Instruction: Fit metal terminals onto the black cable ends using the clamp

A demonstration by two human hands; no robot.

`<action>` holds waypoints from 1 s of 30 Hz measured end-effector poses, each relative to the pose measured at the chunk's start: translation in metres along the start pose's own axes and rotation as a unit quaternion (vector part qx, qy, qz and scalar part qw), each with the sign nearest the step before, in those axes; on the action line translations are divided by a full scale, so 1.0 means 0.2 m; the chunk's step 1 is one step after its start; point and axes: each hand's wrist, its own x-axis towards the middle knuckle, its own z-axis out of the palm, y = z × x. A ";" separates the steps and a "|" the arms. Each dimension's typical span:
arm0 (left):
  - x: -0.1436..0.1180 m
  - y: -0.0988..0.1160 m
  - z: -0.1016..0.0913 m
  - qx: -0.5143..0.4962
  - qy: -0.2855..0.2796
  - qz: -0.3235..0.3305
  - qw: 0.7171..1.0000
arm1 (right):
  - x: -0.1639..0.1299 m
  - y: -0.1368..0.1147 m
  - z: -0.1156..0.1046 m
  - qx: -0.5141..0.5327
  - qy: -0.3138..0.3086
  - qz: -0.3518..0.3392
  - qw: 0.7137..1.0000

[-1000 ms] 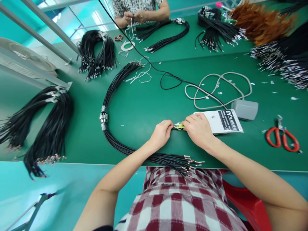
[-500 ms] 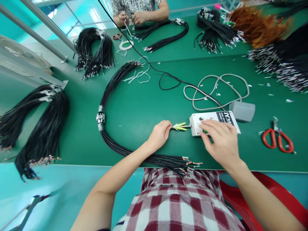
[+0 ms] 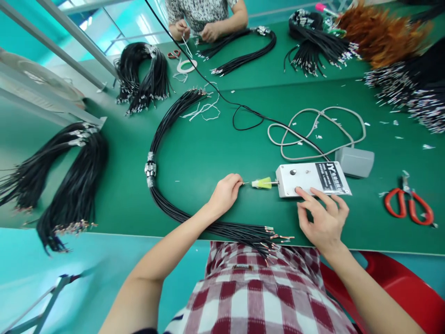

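My left hand [image 3: 225, 192] is closed in a pinch on a thin wire end [image 3: 245, 183], which points at a yellow clip-like tip [image 3: 263, 183] with a small gap between. That tip sits on a metal shaft from a white control box [image 3: 302, 178] and looks blurred. My right hand [image 3: 325, 220] is spread over the box's near edge, one fingertip on or at a button, nothing held. A bundle of black cables [image 3: 174, 211] curves round my left side, its stripped copper ends lying by the table edge under my left forearm.
Red-handled cutters [image 3: 408, 202] lie at the right. Behind the box are a grey block [image 3: 355, 162] and a looped grey cord [image 3: 320, 111]. More black cable bundles [image 3: 141, 76] rest at left and back. A co-worker's hands [image 3: 210, 32] work with white string across the table.
My left hand has drawn back left from the yellow tip, which showed two splayed prongs before and now looks like a blurred block. My right hand has slid toward me, fingers more spread.
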 end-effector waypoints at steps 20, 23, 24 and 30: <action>0.61 -0.36 -0.41 0.151 0.269 -0.115 0.944 | -0.15 -0.08 -0.01 0.229 -0.039 0.025 0.972; 0.32 -0.20 -0.34 0.181 0.094 -0.020 0.979 | -0.15 -0.07 -0.01 0.235 -0.041 0.025 0.971; 0.20 -0.13 -0.33 0.170 -0.034 0.029 0.984 | -0.15 -0.07 0.00 0.239 -0.043 0.026 0.970; -0.32 0.12 -0.44 0.228 -0.406 0.028 0.885 | -0.12 -0.08 0.02 0.296 -0.060 0.049 0.952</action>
